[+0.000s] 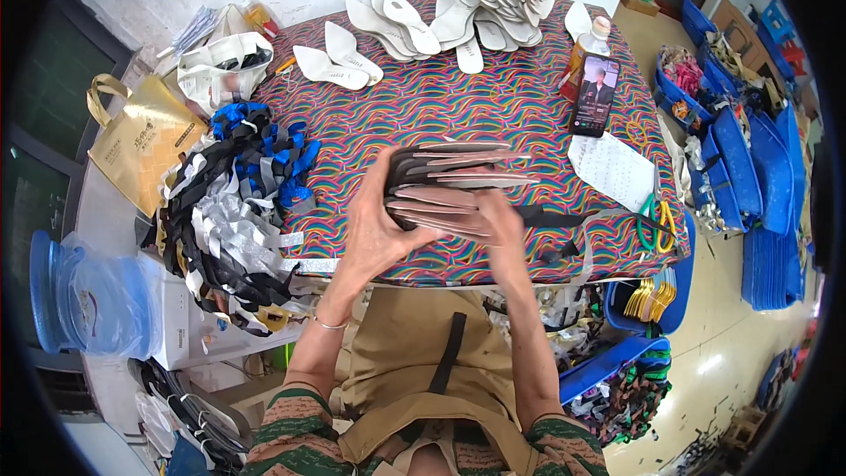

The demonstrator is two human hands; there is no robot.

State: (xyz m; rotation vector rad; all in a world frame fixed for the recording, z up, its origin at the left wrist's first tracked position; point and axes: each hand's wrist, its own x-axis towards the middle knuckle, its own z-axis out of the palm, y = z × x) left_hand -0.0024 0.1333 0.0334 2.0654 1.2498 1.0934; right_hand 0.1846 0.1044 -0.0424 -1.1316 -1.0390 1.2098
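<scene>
My left hand grips a stack of shoe insoles above the near middle of the table, thumb below and fingers round the left end. The insoles are pinkish-beige, seen edge-on, with dark bands at the left end. My right hand is at the stack's lower right edge, smeared by motion, so its fingers are unclear. Just right of it, a black strap lies on the patterned cloth. Loose white insoles and a heaped pile of insoles lie along the table's far side.
A heap of black, silver and blue straps covers the table's left edge. At right are a phone against a bottle, a white paper sheet and scissors. Blue bins line the floor.
</scene>
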